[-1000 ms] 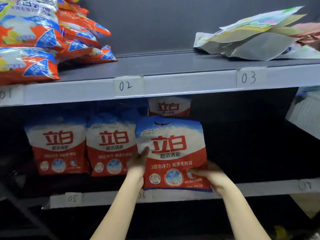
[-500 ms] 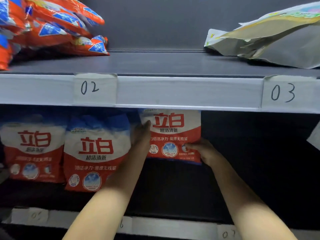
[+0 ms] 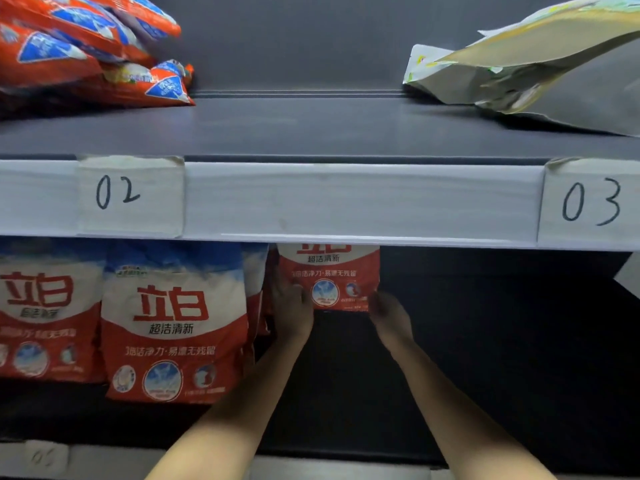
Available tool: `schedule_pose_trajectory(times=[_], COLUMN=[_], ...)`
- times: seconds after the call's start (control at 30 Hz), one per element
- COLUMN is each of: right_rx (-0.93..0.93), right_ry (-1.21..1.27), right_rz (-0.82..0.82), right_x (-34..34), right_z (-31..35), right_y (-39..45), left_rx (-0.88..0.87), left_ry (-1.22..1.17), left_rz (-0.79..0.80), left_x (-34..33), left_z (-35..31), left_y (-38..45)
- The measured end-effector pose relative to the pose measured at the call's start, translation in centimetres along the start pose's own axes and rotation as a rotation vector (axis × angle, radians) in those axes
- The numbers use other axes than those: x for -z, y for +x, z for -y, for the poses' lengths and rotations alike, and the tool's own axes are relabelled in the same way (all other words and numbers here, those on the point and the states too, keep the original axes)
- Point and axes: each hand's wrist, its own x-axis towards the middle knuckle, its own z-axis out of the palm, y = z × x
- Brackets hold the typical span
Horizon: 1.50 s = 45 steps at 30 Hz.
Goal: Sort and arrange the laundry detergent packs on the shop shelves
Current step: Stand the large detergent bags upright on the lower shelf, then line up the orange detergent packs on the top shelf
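Nearest to me is the front edge of the lower shelf [image 3: 332,469], with a blurred paper tag [image 3: 46,457] at its left that I cannot read with certainty. Both of my forearms reach up from there into the dark space under the upper shelf. My left hand [image 3: 292,306] lies against the left lower edge of a red and white detergent pack [image 3: 329,275], and my right hand [image 3: 389,311] is at its lower right corner. The fingers of both hands are clamped on that pack, though shadow hides how each finger lies. The pack stands upright deep in the lower shelf, its top hidden behind the upper shelf's white front strip [image 3: 346,202].

To the left, closer to the front, another detergent pack of the same print [image 3: 175,323] stands upright, and a third [image 3: 45,313] stands just beside it at the picture's left edge. A narrow slice of a further pack [image 3: 254,271] shows between the middle pack and my left hand.

The strip carries two handwritten labels, 02 [image 3: 130,195] and 03 [image 3: 590,202]. On the upper shelf [image 3: 311,129], orange and blue bags [image 3: 90,53] are heaped at far left, and pale, flat pouches [image 3: 540,60] lie at far right, well apart from them.
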Motion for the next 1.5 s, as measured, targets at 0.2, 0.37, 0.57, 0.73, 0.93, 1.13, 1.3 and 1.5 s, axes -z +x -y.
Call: schedule_pose_trajectory(times=[0.2,0.37,0.57,0.73,0.93,1.13,1.3,1.5], right_rx=[0.046,0.095,0.117,0.148,0.370,0.659,0.750,0.665], right_ry=[-0.186,-0.351,-0.499,-0.483,-0.402,-0.310,-0.181,-0.129], right_rz=[-0.049,-0.028,0.030,0.031,-0.145,-0.290,-0.283,-0.076], right_x=[-0.8,-1.4,-3.3,-3.0,-0.5,3.0,2.6,-1.6], right_z=[-0.2,0.7,2.3,6.8,16.1,27.1,34.9,41.5], right_y=[-2.0,-5.8,-12.3,-18.8,-27.4,-32.7,-32.1,-27.7], left_rx=[0.056,0.063,-0.104,-0.298,-0.656,-0.869,-0.869,-0.550], left_ry=[0.174,0.130,0.339,0.461,0.549,0.455,0.373,0.359], left_rz=[0.177,0.328,0.661,0.780,0.600,0.310,0.042,-0.109], left_x=[-0.1,2.4,8.4,15.6,27.1,38.9,46.5,50.9], left_z=[2.5,2.6,0.9,-1.9,-6.8,-11.7,-14.6,-13.3], left_y=[-2.1,-2.3,-5.8,-7.6,-7.6,-5.0,-1.6,4.6])
